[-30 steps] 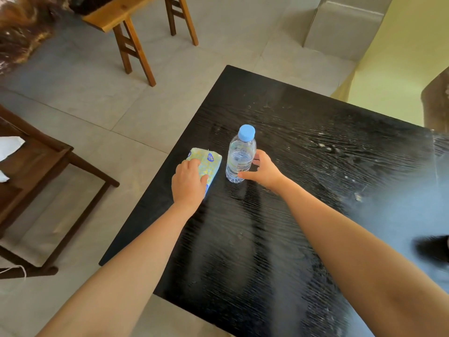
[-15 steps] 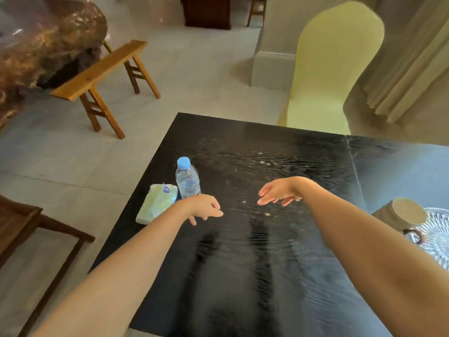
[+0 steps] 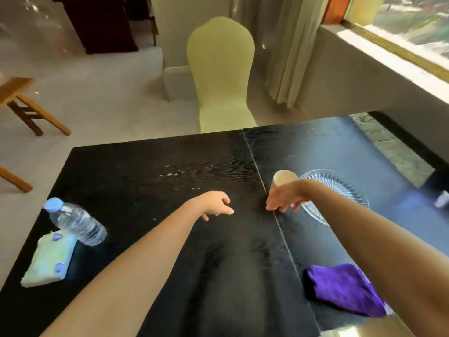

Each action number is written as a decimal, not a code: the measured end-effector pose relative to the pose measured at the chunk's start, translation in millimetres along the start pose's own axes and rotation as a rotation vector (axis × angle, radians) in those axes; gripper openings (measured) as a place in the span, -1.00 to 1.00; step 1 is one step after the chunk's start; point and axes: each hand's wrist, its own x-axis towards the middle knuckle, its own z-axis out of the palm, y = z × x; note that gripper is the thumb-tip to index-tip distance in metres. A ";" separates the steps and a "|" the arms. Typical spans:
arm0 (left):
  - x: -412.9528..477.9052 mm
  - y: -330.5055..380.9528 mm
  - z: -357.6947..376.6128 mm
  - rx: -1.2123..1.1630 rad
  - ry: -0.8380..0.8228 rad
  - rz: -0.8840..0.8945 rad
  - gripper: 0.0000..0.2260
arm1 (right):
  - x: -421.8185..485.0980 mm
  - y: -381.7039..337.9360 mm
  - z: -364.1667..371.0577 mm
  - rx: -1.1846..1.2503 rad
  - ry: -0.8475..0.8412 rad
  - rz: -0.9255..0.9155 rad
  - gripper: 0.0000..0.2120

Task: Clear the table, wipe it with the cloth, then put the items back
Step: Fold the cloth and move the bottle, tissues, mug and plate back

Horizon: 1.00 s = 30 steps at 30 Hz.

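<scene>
On the black table (image 3: 150, 171) a clear water bottle (image 3: 76, 221) with a blue cap stands at the left edge, beside a pale green tissue pack (image 3: 49, 259). My left hand (image 3: 215, 205) hovers over the table's middle, empty, fingers loosely curled. My right hand (image 3: 285, 197) is open and empty, fingers spread, just in front of a beige cup (image 3: 284, 178). A clear glass plate (image 3: 337, 190) lies right of the cup, partly behind my right forearm. A purple cloth (image 3: 342, 288) lies at the near right, partly under that forearm.
A chair with a pale yellow cover (image 3: 222, 76) stands at the table's far side. A wooden bench (image 3: 21, 103) is on the floor at the left. A small white object (image 3: 442, 199) sits at the right edge. Crumbs dot the table's middle.
Both hands have left the tissue pack and bottle and moved right across the table. The view has swung right, bringing the cup, glass plate and purple cloth into sight.
</scene>
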 end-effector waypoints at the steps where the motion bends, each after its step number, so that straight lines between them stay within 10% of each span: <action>1: 7.2 14.9 8.7 0.014 -0.017 0.007 -0.56 | -0.1 21.3 0.0 0.030 0.021 0.019 -0.58; 19: 137.8 134.0 91.0 -0.087 0.225 -0.074 -0.30 | 45.7 258.9 43.7 0.275 0.404 0.323 -0.55; 30: 190.6 128.3 93.7 -0.522 0.359 0.062 -0.18 | 102.0 300.8 54.1 1.277 0.770 0.512 -0.54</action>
